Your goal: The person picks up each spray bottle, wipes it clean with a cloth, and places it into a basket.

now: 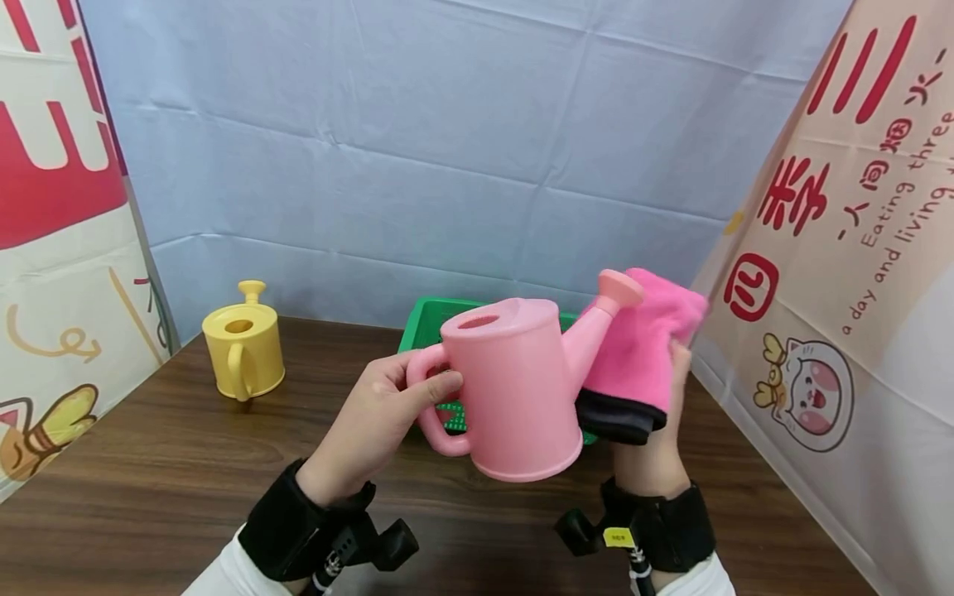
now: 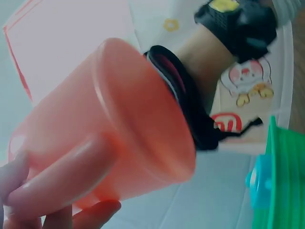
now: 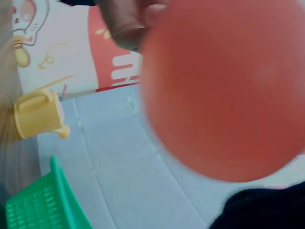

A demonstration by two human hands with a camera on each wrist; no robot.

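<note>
A pink watering can (image 1: pixel 514 389) is held up over the table, tilted, its spout pointing right. My left hand (image 1: pixel 387 393) grips its handle, thumb on top; the left wrist view shows fingers (image 2: pixel 97 214) under the handle. On the right, my right hand (image 1: pixel 676 381) holds a bright pink soft cloth piece (image 1: pixel 633 348) with a black hem (image 1: pixel 622 416). The cloth overlaps the can's spout in the head view and hides most of that hand's fingers. A thin black cord hangs from the black hem (image 2: pixel 205 129) in the left wrist view.
A yellow watering can (image 1: pixel 246 348) stands at the back left of the wooden table (image 1: pixel 186 480). Behind the pink can sits a green plastic basket (image 1: pixel 428 319), with a blue thing (image 2: pixel 261 181) at its rim. Printed curtains (image 1: pixel 805 331) flank the table, and a pale blue cloth (image 1: pixel 447 165) hangs behind.
</note>
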